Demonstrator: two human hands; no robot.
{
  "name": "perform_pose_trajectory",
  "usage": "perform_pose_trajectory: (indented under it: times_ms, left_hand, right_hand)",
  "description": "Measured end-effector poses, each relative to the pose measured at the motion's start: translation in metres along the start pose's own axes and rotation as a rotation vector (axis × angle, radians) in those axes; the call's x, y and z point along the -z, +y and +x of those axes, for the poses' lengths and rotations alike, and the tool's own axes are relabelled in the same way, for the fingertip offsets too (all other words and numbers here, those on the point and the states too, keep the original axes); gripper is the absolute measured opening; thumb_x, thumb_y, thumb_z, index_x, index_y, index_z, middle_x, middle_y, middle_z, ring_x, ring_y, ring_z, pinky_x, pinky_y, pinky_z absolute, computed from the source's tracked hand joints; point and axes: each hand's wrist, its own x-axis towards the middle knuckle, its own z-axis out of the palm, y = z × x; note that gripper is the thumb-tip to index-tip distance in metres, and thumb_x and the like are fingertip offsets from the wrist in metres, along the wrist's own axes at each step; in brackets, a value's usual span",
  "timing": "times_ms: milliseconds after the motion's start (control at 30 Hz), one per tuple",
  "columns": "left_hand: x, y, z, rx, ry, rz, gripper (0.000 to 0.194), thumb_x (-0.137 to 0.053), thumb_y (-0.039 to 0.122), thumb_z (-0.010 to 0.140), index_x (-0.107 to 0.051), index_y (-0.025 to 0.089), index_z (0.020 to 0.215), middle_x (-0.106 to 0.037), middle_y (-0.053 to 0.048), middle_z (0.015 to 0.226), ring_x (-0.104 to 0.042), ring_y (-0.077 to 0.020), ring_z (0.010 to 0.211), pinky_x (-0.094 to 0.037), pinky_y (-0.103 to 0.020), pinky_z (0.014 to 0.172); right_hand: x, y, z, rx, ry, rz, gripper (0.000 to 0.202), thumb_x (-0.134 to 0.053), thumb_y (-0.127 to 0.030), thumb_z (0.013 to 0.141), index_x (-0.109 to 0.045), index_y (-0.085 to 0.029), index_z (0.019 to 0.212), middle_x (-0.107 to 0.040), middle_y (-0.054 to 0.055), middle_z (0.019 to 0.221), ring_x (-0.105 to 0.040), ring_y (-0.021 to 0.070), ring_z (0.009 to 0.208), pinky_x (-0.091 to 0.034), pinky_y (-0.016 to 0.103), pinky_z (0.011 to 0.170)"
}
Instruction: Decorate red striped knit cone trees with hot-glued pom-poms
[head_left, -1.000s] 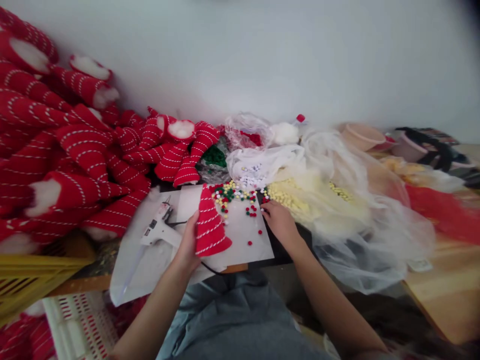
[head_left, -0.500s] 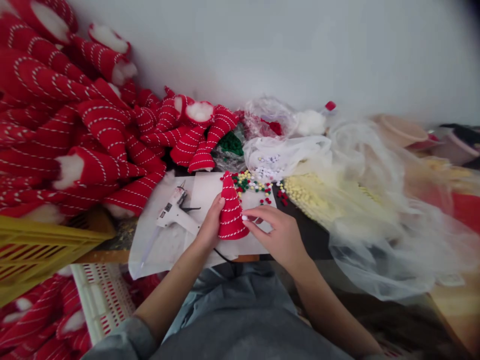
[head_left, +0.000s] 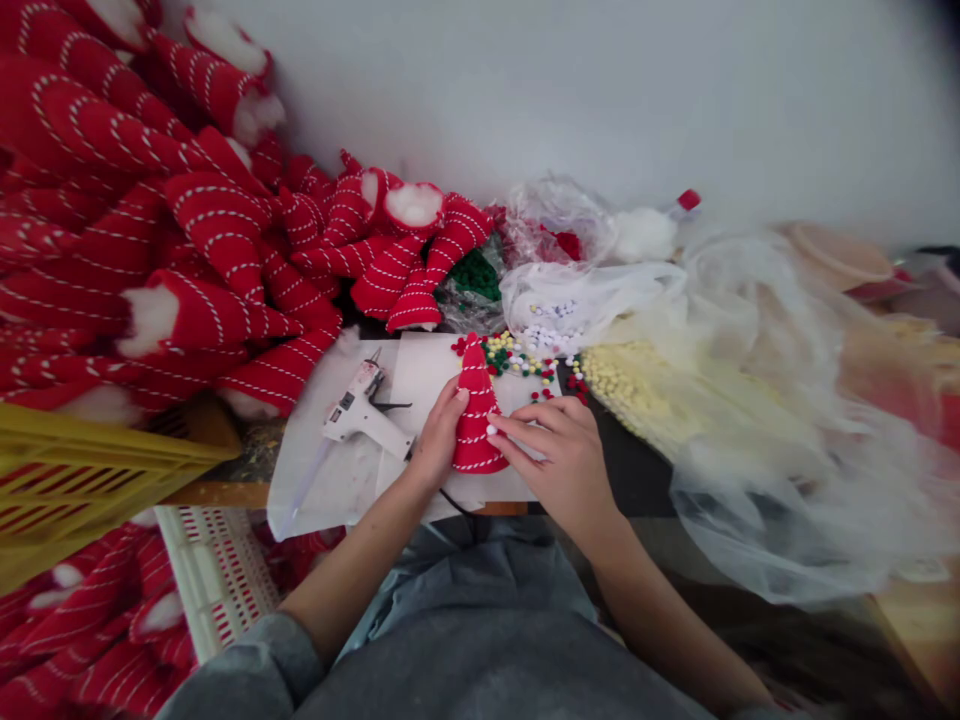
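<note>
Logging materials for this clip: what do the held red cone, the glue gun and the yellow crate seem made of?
Red cone: soft matte cloth, perhaps felt or knit, judging by its stitch-like white dashes. Glue gun: likely hard plastic, from its smooth, even white body. Yellow crate: probably smooth moulded plastic, given its slotted wall.

Red cone (head_left: 475,425): matt cloth, knit look, raised white stitch lines. White ball (head_left: 491,430) beside it: matt, soft-looking. Glue gun (head_left: 361,408), toward bench's left end: smooth, hard plastic, metal-looking tip. Bench (head_left: 217,494): wood along front edge, dark top. Bags (head_left: 780,520), toward right end: thin, sheer plastic, slight gloss. Yellow crate (head_left: 112,455), front left corner: smooth moulded plastic. Piled cones (head_left: 217,225), back left corner: same cloth, fluffy white fibre at open ends.
</note>
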Motion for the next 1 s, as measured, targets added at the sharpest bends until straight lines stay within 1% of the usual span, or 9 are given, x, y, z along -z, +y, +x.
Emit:
perform_pose_trajectory:
  times_ms: [100,167,300,367,467,700,833,933,1000]
  left_hand:
    - [0.0,0.0,-0.001,-0.01,-0.001,0.012,0.046,-0.063,0.053,0.093,-0.065,0.024,0.129,-0.076,-0.005,0.121,-0.07,-0.0254,0.106,-0.052,-0.035,0.094]
    - [0.0,0.0,-0.001,-0.01,0.012,0.027,0.046,-0.064,0.053,0.092,-0.066,0.023,0.127,-0.076,-0.005,0.121,-0.07,-0.0265,0.107,-0.051,-0.037,0.097]
    - [0.001,-0.001,-0.002,0.008,0.026,0.035,0.049,-0.065,0.055,0.091,-0.066,0.024,0.129,-0.076,-0.006,0.121,-0.07,-0.0283,0.108,-0.052,-0.038,0.097]
    - [0.002,-0.001,-0.002,-0.001,0.024,0.044,0.049,-0.064,0.055,0.091,-0.066,0.024,0.13,-0.076,-0.005,0.121,-0.07,-0.0283,0.109,-0.051,-0.038,0.098]
    - [0.003,-0.002,-0.001,-0.033,0.017,0.067,0.048,-0.064,0.054,0.092,-0.067,0.024,0.129,-0.075,-0.005,0.123,-0.068,-0.028,0.113,-0.049,-0.038,0.101]
    - [0.002,-0.002,-0.003,-0.035,0.033,0.09,0.046,-0.064,0.054,0.093,-0.067,0.024,0.128,-0.075,-0.005,0.124,-0.068,-0.0278,0.113,-0.05,-0.038,0.101]
    - [0.003,-0.002,-0.002,-0.04,0.05,0.114,0.046,-0.063,0.054,0.092,-0.067,0.025,0.127,-0.074,-0.005,0.126,-0.068,-0.0272,0.114,-0.05,-0.038,0.103]
    - [0.002,0.0,-0.002,-0.028,0.073,0.114,0.046,-0.065,0.054,0.09,-0.067,0.025,0.126,-0.075,-0.005,0.123,-0.068,-0.0271,0.112,-0.052,-0.038,0.1]
    - [0.0,0.003,-0.002,0.039,0.101,0.069,0.051,-0.067,0.058,0.087,-0.065,0.024,0.126,-0.076,-0.005,0.115,-0.071,-0.0268,0.102,-0.055,-0.037,0.091]
  right_hand:
    - [0.003,0.0,0.0,0.016,0.0,0.0,0.015,-0.07,-0.03,0.098,-0.083,-0.031,0.107,-0.08,0.001,0.092,-0.061,0.023,0.088,-0.049,0.042,0.09]
    - [0.007,0.001,0.0,-0.007,0.019,-0.012,0.019,-0.066,-0.03,0.101,-0.082,-0.032,0.11,-0.08,0.001,0.093,-0.063,0.0238,0.091,-0.048,0.042,0.091]
    - [0.01,0.003,0.0,-0.077,0.035,-0.017,0.015,-0.068,-0.034,0.099,-0.082,-0.032,0.097,-0.08,0.001,0.093,-0.065,0.0248,0.094,-0.045,0.043,0.092]
    - [0.009,0.002,0.0,-0.087,0.02,0.003,0.013,-0.07,-0.035,0.098,-0.081,-0.032,0.091,-0.08,0.0,0.092,-0.065,0.0248,0.095,-0.044,0.043,0.093]
    - [0.005,-0.001,0.001,-0.074,0.013,0.024,0.013,-0.071,-0.033,0.097,-0.081,-0.031,0.088,-0.079,0.0,0.092,-0.064,0.0243,0.096,-0.043,0.041,0.093]
    - [-0.003,-0.002,0.0,-0.073,-0.011,0.011,0.012,-0.073,-0.032,0.096,-0.081,-0.032,0.087,-0.079,-0.001,0.091,-0.063,0.0231,0.094,-0.042,0.04,0.094]
    - [-0.007,-0.003,0.0,-0.092,-0.054,0.03,0.01,-0.074,-0.031,0.095,-0.08,-0.031,0.087,-0.078,0.0,0.09,-0.064,0.0224,0.094,-0.045,0.039,0.094]
    - [-0.005,0.013,0.004,-0.08,-0.085,0.165,0.011,-0.071,-0.031,0.097,-0.08,-0.029,0.091,-0.077,0.001,0.09,-0.068,0.0214,0.092,-0.05,0.037,0.091]
    - [-0.002,0.037,0.009,-0.143,-0.052,0.251,0.014,-0.065,-0.029,0.1,-0.079,-0.026,0.098,-0.077,0.003,0.095,-0.07,0.0207,0.093,-0.053,0.035,0.089]
